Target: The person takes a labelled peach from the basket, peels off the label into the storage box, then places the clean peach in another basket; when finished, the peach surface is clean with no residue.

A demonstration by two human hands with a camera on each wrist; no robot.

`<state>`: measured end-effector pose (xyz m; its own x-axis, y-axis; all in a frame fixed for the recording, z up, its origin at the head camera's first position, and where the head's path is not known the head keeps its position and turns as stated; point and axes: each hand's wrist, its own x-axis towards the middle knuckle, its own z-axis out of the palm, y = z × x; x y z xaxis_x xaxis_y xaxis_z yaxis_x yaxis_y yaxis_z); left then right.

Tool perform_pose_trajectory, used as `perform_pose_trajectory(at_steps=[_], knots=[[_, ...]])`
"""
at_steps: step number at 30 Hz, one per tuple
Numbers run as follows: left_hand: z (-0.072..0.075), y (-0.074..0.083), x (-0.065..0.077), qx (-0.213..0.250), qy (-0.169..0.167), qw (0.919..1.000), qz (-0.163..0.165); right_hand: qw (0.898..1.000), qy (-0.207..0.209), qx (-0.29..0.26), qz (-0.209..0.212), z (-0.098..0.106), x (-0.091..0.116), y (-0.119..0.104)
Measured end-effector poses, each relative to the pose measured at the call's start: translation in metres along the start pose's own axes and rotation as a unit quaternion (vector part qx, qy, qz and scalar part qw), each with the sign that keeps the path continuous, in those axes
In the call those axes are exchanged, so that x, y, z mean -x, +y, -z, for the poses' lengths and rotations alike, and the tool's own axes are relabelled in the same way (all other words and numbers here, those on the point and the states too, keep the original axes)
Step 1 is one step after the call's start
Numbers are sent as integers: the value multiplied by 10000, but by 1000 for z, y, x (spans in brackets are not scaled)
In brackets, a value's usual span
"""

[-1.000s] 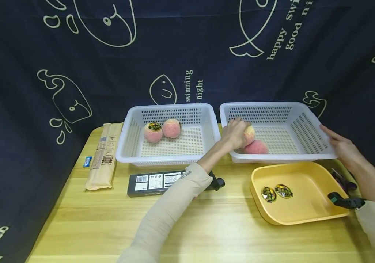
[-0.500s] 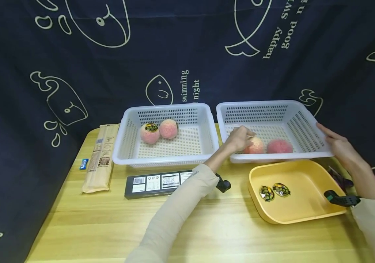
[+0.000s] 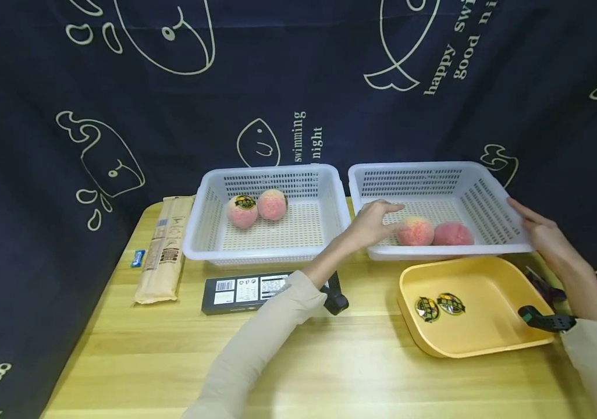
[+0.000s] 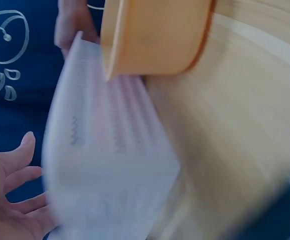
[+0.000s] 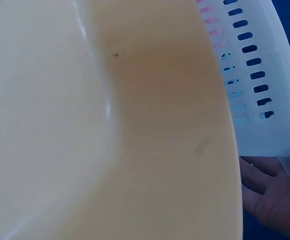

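My left hand is over the left end of the right white basket, its fingers spread. Its thumb side is close beside a pink-and-cream peach; whether they touch I cannot tell. A second, pinker peach lies right of that one in the same basket. In the left wrist view the left hand shows loose fingers holding nothing. At the basket's right end, my right hand rests outside against the rim, with fingers extended. In the right wrist view the right hand is partly hidden by the yellow tub.
Left of it stands another white basket with two peaches, one labelled. In front lie the yellow tub with two gold-and-black labels, and a dark box. A long beige packet and small blue packet are at left.
My left hand has let go of a peach and drawn slightly left, its fingers parting. The two peaches in the right basket now lie side by side, farther right. The right hand has stayed put.
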<state>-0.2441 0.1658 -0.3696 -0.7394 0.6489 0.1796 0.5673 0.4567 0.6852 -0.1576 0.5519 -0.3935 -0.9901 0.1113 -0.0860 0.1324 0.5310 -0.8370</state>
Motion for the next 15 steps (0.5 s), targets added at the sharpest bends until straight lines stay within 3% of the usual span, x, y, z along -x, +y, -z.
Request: perform_pose_trajectory(at_steps=[4, 7, 11, 15], knots=[[43, -12, 42, -61, 82, 9999, 40, 9999, 16, 119, -88, 0, 2, -3], [82, -30, 78, 0, 328, 9992, 250, 9993, 83, 352, -22, 0, 4, -6], [133, -70, 126, -22, 913, 9935, 676, 9979, 160, 630, 60, -1, 6, -8], [178, -117, 172, -208, 1557, 9774, 1417, 9968, 123, 790, 0, -3, 4, -9]])
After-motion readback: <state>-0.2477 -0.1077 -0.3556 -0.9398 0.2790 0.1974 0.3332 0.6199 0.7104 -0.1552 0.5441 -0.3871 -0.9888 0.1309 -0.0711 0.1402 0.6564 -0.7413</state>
